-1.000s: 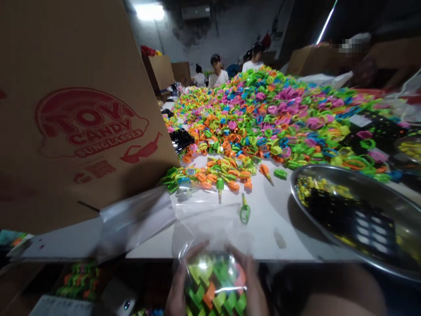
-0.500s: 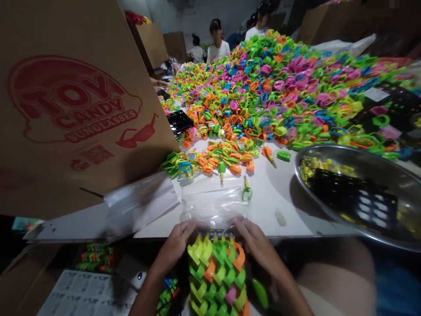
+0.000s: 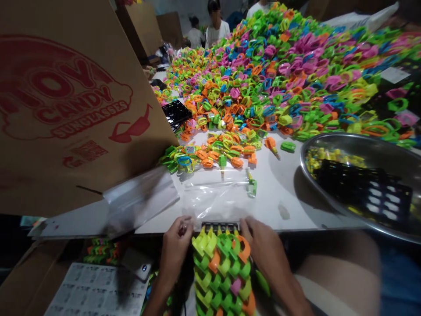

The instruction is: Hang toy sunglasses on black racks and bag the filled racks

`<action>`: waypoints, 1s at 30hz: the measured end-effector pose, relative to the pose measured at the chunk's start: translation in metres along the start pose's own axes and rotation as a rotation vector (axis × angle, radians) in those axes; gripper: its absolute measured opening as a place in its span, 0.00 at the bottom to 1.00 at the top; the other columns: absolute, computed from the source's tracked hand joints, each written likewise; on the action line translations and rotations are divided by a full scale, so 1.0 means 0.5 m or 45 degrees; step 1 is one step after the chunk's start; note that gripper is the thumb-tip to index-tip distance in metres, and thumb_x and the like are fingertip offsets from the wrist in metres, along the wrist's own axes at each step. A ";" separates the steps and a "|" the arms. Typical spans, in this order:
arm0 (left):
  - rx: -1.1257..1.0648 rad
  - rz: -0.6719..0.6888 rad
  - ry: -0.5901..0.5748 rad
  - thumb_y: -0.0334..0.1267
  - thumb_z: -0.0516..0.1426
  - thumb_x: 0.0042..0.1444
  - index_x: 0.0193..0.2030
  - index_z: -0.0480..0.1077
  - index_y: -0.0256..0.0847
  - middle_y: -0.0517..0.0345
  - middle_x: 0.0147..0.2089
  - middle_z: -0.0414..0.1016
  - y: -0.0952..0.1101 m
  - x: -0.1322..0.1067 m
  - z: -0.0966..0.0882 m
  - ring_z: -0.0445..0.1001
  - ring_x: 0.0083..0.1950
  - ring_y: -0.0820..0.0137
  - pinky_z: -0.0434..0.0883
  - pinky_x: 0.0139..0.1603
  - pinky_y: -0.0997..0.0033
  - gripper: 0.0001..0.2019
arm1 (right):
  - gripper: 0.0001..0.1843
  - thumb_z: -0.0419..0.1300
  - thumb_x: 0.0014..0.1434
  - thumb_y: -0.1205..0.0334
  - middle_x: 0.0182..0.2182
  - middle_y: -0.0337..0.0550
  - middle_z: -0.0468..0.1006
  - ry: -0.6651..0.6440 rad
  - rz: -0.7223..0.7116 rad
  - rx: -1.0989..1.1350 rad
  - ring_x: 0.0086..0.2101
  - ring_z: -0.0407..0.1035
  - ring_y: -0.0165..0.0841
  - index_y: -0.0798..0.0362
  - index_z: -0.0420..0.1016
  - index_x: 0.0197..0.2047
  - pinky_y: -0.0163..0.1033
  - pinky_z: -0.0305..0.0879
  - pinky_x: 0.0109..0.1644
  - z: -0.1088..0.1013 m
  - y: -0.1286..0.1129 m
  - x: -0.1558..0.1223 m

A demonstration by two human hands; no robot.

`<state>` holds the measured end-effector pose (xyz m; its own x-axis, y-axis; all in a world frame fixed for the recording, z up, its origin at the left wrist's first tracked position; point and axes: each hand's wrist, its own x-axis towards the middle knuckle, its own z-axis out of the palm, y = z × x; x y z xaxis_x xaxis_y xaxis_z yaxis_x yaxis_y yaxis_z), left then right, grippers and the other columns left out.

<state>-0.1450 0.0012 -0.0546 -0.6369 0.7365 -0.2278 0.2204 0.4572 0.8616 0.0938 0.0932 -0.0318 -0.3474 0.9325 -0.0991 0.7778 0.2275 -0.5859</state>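
A clear plastic bag [image 3: 217,199] lies on the table's near edge, its mouth towards me. My left hand [image 3: 178,237] pinches the bag's left near corner, fingers curled. My right hand [image 3: 259,237] is closed at the right near corner, its fingertips partly hidden. Between my hands is a black tray [image 3: 219,227], its far end at the bag's mouth. Rows of green, yellow, orange and pink plastic bands [image 3: 223,274], like toy watches, fill the tray, whose near end runs out of view.
A big cardboard box [image 3: 66,109] stands at left, beside more plastic bags [image 3: 141,202]. Loose toy watches [image 3: 213,151] lie ahead, before a large heap [image 3: 263,74]. A metal bowl [image 3: 309,175] holds black trays at right. A phone [image 3: 138,263] lies lower left. People sit behind.
My hands are a little further apart, and my left fingers are more curled. The tray's black far end shows more plainly at the bag's mouth. The camera view has tilted down slightly.
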 end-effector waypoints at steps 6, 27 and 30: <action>-0.090 -0.074 -0.073 0.53 0.67 0.53 0.62 0.73 0.38 0.58 0.31 0.81 -0.024 -0.029 -0.011 0.82 0.35 0.60 0.77 0.38 0.67 0.33 | 0.21 0.51 0.77 0.61 0.34 0.51 0.88 -0.267 0.162 -0.210 0.35 0.83 0.44 0.48 0.80 0.35 0.41 0.55 0.33 -0.015 -0.009 -0.031; 0.811 1.362 -0.211 0.29 0.52 0.71 0.63 0.77 0.41 0.48 0.56 0.86 -0.009 0.027 -0.059 0.84 0.56 0.59 0.71 0.64 0.52 0.19 | 0.19 0.53 0.73 0.71 0.53 0.57 0.82 0.444 -0.456 -0.338 0.57 0.71 0.51 0.56 0.74 0.64 0.54 0.68 0.60 0.045 0.039 -0.056; 0.625 1.257 -0.148 0.30 0.55 0.73 0.60 0.79 0.42 0.52 0.52 0.88 -0.001 0.031 -0.059 0.87 0.50 0.63 0.76 0.57 0.58 0.16 | 0.13 0.55 0.76 0.69 0.46 0.52 0.83 0.450 -0.415 -0.383 0.50 0.73 0.48 0.54 0.78 0.57 0.50 0.66 0.54 0.037 0.031 -0.052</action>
<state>-0.1767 -0.0025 -0.0451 0.0476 0.9167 0.3968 0.8781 -0.2277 0.4208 0.1055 0.0672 -0.0531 -0.4382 0.8262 0.3542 0.7927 0.5410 -0.2812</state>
